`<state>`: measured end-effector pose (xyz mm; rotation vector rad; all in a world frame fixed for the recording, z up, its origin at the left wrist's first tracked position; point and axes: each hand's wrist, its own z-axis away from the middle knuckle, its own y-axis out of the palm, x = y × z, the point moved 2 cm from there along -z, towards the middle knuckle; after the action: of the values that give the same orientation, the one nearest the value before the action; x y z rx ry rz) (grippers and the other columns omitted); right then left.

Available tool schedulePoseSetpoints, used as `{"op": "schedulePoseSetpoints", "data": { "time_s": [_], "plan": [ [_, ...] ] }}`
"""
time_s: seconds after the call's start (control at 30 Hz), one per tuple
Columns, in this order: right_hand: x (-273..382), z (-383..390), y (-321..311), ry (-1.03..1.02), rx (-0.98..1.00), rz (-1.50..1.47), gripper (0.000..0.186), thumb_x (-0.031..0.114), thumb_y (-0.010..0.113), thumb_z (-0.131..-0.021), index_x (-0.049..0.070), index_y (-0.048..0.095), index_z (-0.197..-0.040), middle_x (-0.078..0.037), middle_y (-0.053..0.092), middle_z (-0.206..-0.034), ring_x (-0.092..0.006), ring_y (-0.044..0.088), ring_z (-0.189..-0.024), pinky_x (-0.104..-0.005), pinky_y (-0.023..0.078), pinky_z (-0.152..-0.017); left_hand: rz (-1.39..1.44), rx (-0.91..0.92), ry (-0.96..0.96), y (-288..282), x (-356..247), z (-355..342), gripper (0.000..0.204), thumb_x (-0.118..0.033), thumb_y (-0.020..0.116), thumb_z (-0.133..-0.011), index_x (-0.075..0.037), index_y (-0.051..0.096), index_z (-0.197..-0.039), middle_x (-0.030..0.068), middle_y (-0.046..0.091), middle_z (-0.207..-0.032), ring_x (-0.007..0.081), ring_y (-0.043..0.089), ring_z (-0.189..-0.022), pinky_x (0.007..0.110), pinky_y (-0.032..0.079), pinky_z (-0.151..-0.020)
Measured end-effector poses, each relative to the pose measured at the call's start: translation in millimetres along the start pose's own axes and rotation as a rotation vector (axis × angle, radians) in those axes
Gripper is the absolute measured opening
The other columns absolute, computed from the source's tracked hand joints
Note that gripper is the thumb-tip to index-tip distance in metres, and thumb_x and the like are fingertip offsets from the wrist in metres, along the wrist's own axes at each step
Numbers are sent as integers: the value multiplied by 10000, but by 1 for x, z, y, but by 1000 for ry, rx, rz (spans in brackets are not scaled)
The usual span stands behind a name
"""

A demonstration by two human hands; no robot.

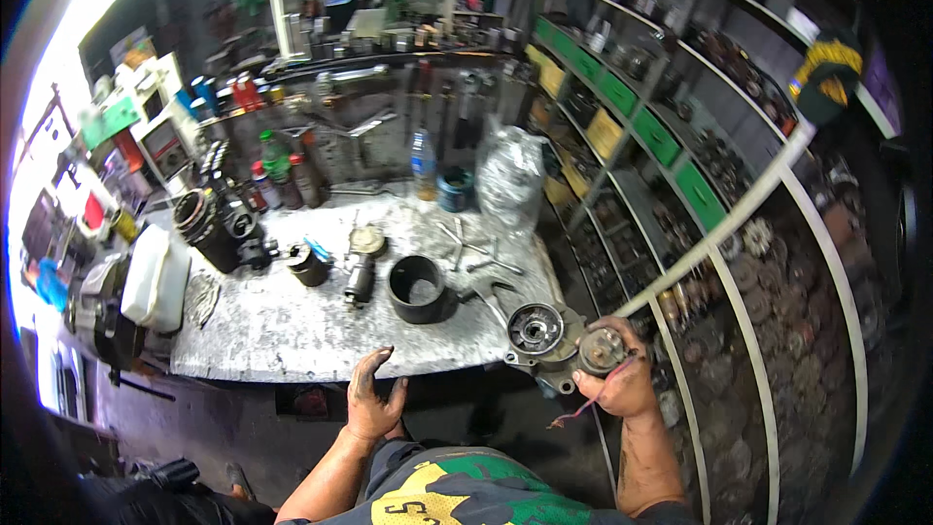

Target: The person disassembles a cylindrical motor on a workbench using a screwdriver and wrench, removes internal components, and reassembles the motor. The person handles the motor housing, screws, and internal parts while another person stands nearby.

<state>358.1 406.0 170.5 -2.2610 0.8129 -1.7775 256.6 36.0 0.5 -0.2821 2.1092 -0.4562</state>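
Note:
My right hand grips a greasy metal motor part beyond the table's right front corner. It has a round open housing with a ringed inside, and my fingers wrap round a smaller cylinder on its right side. A thin reddish wire hangs from it. My left hand is raised before the table's front edge, holding nothing, with thumb and fingers apart. On the table, the nearest things are a black hollow cylinder, a hammer and a small motor-like part.
The stained worktable also bears a small cup-shaped part, cross-shaped wrenches, a plastic bottle, a filled clear bag and a white canister. Metal shelving full of parts stands close on the right.

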Motion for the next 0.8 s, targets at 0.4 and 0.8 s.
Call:
{"op": "schedulePoseSetpoints", "data": {
  "time_s": [0.4,0.8],
  "plan": [
    [94,-217,236,-403,907,947,648,183,795,-766,-72,617,-1335,-295,769,-1145,-435,747,-1131,-484,612,-983,51,-154,-37,-115,63,-54,631,21,782,-829,-10,581,-1427,203,706,-1374,388,683,-1293,467,524,-1130],
    [19,-187,356,-772,1207,1233,253,156,709,-917,21,812,-1105,-160,814,-1129,-299,790,-1064,-452,631,-928,95,395,-276,-54,93,-121,1167,-248,889,-822,-9,190,-1726,314,537,-1556,480,543,-1431,498,449,-1226]
  ]
}}
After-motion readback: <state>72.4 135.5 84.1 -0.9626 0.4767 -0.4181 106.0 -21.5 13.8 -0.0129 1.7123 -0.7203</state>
